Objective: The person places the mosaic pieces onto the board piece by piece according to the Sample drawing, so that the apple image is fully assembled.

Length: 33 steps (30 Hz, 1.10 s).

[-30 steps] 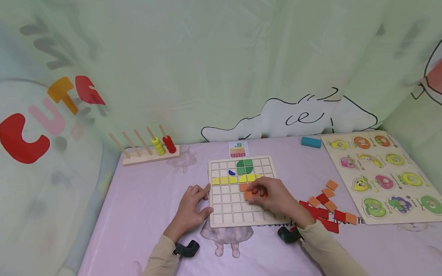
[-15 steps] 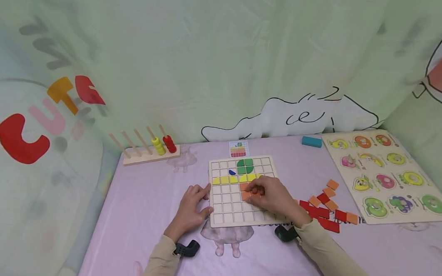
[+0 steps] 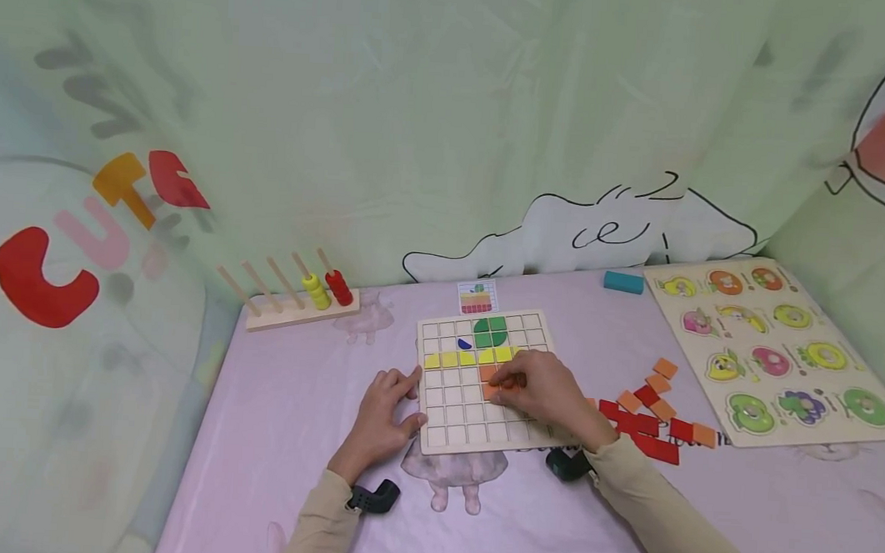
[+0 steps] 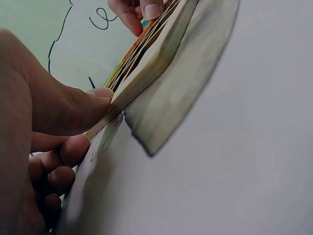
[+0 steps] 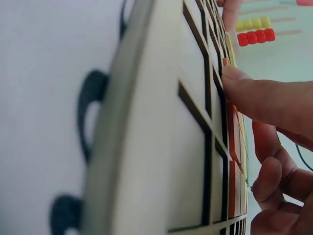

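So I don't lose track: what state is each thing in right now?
Grid board: flat, partly filled
Left grip: touching the board's left edge
Right grip: touching an orange tile, pinch unclear
Loose tiles: scattered right of the board
Bead rack: standing, three bare pegs, two beaded
Pattern card: flat, face up
Teal block: lying down
Fruit board: flat, pictures up

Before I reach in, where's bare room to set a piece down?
Bare cloth lies left of the left hand, in front of the bead rack. Another patch lies between the grid board, teal block and loose tiles. It's crowded between the right hand and fruit board, where the loose tiles lie clustered.
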Tool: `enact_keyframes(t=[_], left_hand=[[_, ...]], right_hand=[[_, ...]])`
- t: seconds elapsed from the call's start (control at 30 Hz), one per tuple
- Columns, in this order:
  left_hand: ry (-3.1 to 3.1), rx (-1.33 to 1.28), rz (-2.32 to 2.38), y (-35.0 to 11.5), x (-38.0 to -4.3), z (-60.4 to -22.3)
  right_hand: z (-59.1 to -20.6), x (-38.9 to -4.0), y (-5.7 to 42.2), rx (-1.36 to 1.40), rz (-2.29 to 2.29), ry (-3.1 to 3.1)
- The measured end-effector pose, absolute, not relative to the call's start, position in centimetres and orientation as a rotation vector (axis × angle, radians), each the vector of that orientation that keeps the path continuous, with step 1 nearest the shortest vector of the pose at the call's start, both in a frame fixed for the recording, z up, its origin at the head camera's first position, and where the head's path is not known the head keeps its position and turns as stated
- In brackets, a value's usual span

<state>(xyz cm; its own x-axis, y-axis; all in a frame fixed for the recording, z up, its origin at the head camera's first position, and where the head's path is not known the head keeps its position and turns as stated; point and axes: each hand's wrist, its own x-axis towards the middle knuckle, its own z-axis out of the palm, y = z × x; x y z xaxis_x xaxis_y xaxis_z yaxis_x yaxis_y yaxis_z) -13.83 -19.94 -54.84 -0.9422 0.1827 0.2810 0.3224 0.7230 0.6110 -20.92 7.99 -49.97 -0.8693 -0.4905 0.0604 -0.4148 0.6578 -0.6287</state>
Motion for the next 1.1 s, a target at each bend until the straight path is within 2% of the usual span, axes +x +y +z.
enact_keyframes(t=[0.2,0.43,0.67,1.1], left_hand=[[-2.741,-0.409,-1.005,-20.0,-13.8,-54.9],[-2.733,-0.412,-1.006,-20.0,-14.0,-54.9],[-2.749,-0.393,-1.029,-20.0,-13.9,-54.9],[-2.768,-0.361,-1.062,-19.9,-13.9,-54.9]], right_hand=[[-49.6,-21.2,9.9,-0.709,-1.077,2.724],[-48.3,-21.9,15.4,-0.513,-0.989,2.778],[-48.3,-21.6,20.0,-0.536,-0.794,2.795],[-49.3,-20.5,19.6,-0.587,-0.805,2.740]])
